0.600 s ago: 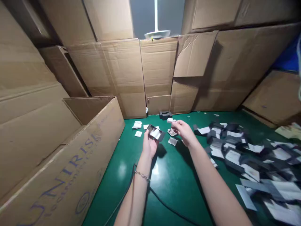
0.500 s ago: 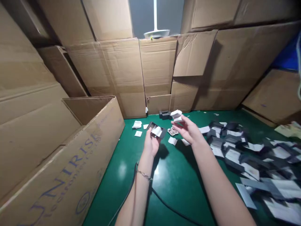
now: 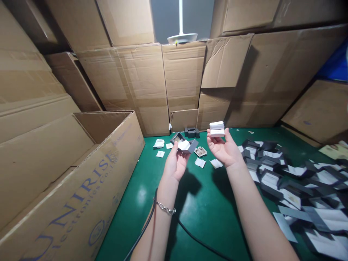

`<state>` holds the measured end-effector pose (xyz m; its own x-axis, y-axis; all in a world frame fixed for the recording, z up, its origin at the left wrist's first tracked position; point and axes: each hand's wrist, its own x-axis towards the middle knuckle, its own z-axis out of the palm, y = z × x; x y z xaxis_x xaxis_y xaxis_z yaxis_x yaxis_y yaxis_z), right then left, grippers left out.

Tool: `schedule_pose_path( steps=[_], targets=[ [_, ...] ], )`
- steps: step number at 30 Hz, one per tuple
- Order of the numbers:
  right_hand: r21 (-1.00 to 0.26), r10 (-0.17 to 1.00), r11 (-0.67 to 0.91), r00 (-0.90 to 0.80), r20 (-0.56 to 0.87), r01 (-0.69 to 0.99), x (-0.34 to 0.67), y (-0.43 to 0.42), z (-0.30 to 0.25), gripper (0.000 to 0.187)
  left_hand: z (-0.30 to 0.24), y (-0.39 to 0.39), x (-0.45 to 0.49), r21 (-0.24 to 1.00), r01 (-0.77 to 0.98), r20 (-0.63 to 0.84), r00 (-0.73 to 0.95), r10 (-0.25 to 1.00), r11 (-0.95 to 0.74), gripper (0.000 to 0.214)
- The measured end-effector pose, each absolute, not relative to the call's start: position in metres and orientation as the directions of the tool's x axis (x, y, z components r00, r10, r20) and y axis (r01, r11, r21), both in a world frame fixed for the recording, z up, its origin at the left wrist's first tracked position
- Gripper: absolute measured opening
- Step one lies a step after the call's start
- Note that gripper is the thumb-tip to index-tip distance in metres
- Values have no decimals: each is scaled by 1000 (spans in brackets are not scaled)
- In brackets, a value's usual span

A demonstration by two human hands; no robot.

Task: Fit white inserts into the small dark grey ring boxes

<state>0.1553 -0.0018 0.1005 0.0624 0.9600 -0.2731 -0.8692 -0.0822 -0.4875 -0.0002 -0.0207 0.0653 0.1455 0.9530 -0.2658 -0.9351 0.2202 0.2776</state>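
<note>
My left hand (image 3: 175, 163) grips a small dark box (image 3: 193, 146) that is open and tilted, with white paper (image 3: 184, 145) inside it. My right hand (image 3: 224, 148) is raised to the right of it, its fingers closed around a folded white paper (image 3: 217, 129). Beneath and between the hands, on the green table (image 3: 146, 217), lie a beige tray-like insert (image 3: 200, 151) and two white paper pieces, one of them a creased paper (image 3: 200, 162). A dark box (image 3: 191, 132) stands behind them against the cardboard.
A large open cardboard carton (image 3: 119, 159) stands at left. Many dark boxes with white papers (image 3: 272, 177) lie heaped at right. Small papers (image 3: 158, 143) lie left of my hands. Stacked cardboard boxes (image 3: 141, 87) wall off the back. A black cable (image 3: 195, 243) runs by my left forearm.
My right hand has moved right and slightly up with the folded paper, turning its palm upward. The dark box in my left hand has tilted and shows more of its inside.
</note>
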Motion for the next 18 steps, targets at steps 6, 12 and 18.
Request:
schedule_pose_path(
  steps=[6, 12, 18],
  targets=[
    [-455, 965, -161, -42, -260, -876, 151, -6, 102, 39, 66, -22, -3, 334, -906, -280, 166, 946, 258, 29],
    [-513, 965, -234, -135, -224, -825, 149, -11, 106, 39, 63, -22, 0, 378, -871, -309, 199, 930, 312, 36],
    [-551, 973, -228, -165, -163, -803, 147, -13, 109, 38, 58, -23, 2, 356, -866, -308, 246, 919, 352, 41]
  ],
)
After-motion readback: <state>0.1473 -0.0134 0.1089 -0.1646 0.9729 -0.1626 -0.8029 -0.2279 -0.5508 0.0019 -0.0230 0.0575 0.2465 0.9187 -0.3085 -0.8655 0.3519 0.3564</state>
